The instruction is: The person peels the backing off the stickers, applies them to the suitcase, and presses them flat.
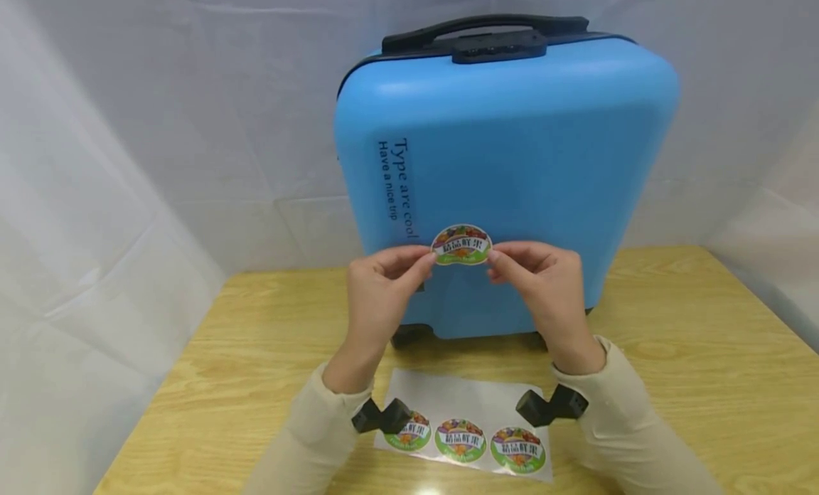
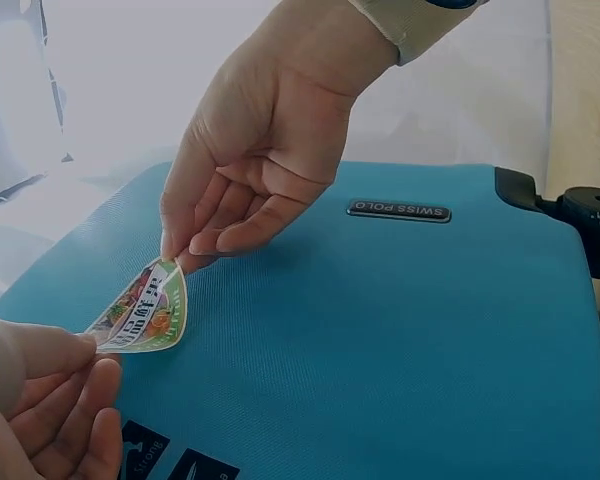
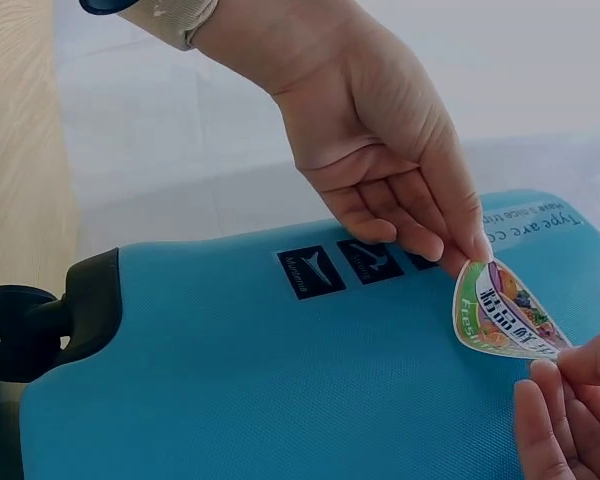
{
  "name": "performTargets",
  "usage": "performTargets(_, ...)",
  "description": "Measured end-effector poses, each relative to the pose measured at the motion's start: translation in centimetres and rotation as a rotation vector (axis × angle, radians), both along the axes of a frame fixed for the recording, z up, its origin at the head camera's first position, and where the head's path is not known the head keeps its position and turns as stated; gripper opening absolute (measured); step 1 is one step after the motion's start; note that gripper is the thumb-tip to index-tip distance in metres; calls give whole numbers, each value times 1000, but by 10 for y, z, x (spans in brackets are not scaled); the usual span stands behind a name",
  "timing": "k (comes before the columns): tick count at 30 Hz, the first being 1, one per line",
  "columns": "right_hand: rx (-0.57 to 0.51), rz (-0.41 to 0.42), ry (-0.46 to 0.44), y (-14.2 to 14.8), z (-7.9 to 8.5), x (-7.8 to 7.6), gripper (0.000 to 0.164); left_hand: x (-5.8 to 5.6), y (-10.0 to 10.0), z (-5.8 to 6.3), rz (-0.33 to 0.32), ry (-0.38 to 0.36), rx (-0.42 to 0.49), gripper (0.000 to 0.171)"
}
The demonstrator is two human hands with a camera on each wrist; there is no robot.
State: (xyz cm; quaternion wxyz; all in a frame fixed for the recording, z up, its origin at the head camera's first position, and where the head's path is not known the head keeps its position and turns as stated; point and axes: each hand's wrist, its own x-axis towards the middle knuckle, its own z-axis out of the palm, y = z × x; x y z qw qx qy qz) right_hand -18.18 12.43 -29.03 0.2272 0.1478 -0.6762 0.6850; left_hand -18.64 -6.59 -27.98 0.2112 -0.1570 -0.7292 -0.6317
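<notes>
An oval fruit sticker (image 1: 462,245) is stretched between both hands in front of a blue suitcase (image 1: 531,168). My left hand (image 1: 384,296) pinches its left end between thumb and finger; my right hand (image 1: 550,289) pinches the right end the same way. In the left wrist view the sticker (image 2: 145,310) bows a little between the left hand (image 2: 55,400) and the right hand (image 2: 270,150). The right wrist view has the sticker (image 3: 505,310) close to the suitcase's face; whether it touches cannot be told.
A white backing sheet (image 1: 441,392) with several like stickers lies on the wooden table (image 1: 275,338), partly behind the left wrist camera. The suitcase stands upright, its black handle (image 1: 486,25) on top. White cloth (image 1: 256,125) hangs behind.
</notes>
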Motion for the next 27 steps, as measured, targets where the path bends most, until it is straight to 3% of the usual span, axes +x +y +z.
performTargets(27,15,-44,45,-2,-2,-2,16,0,3,0,22,-6,10,13)
